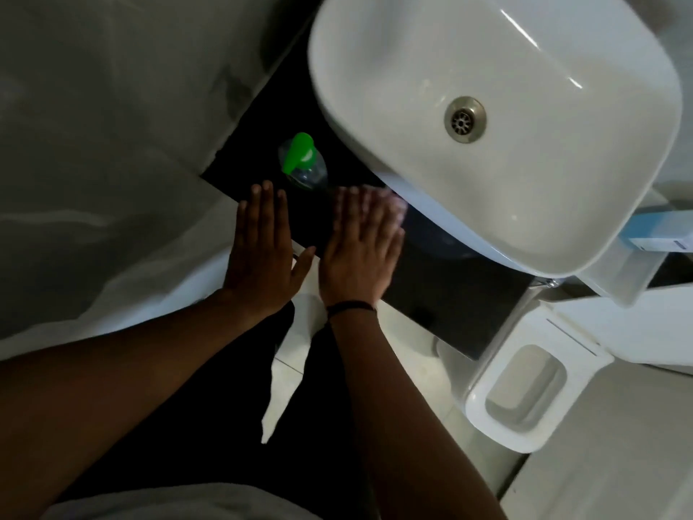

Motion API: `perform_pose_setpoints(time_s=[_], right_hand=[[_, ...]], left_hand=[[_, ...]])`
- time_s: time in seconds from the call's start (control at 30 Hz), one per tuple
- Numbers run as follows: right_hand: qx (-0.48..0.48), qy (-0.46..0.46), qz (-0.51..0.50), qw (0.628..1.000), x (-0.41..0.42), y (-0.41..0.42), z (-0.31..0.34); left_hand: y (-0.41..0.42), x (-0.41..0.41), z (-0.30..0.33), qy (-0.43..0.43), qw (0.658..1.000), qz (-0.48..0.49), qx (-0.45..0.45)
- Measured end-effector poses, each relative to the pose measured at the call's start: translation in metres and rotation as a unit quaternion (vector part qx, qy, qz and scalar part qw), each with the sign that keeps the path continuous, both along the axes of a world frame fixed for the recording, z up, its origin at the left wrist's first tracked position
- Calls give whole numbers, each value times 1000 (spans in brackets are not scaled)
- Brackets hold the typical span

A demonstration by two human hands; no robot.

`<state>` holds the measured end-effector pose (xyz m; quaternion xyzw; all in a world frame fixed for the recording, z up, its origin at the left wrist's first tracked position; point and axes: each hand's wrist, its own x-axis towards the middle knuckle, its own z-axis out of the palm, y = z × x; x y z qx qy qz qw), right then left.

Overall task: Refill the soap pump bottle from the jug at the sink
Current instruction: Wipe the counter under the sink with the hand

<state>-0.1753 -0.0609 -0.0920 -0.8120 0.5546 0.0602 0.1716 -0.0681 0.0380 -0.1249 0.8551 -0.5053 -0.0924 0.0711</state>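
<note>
— So where is the soap bottle [303,163] right now?

— Standing upright on the dark counter [450,294], just beside the white sink [487,238], on its left. Nobody holds it. The left hand [262,253] and the right hand [360,249] both hover flat over the counter's near edge, fingers straight and holding nothing. The fingertips stop just short of the bottle.

— How do you think it handles?

— It looks like clear thin plastic with a green pump [298,152] on top, and I can see through the body, so I judge it nearly empty, light and easy to tip over. The wall would probably give under a hard squeeze. I would take it round the body with one hand and turn the green collar with the other. If there is soap on the outside it may be slippery, though I cannot tell that from this view.

— And the count?

— One bottle, one pump, one sink with one drain [465,119], two hands, one toilet [525,399] low on the right. I see no jug anywhere, so it must be found before any pouring.
</note>
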Motion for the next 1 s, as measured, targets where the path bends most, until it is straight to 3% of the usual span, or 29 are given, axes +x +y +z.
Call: perform_pose_setpoints(time_s=[0.1,0.17,0.33,0.43,0.5,0.57,0.73,0.83,1.0], right_hand=[[-7,10,163,986,-46,-11,1],[-15,40,147,988,-95,-22,0],[-38,68,-138,987,-196,-40,2],[-54,35,-360,931,-175,-30,1],[-61,27,-419,905,-141,-24,0],[-55,38,-372,926,-108,-13,-4],[-8,6,-138,990,-35,18,-4],[14,-14,-5,1000,-10,27,-5],[22,-38,121,992,21,36,2]], left_hand=[[-4,-21,-1,7,1000,-22,-10],[-7,-31,0,12,999,-38,-14],[-10,-37,-2,26,999,-38,-11],[-7,-32,-2,32,998,-43,-13],[-8,-31,-1,32,998,-43,-19],[-7,-30,-1,28,998,-43,-20],[0,-11,-1,16,1000,16,-16],[2,14,-1,6,999,42,-10],[5,48,0,-21,1000,22,5]])
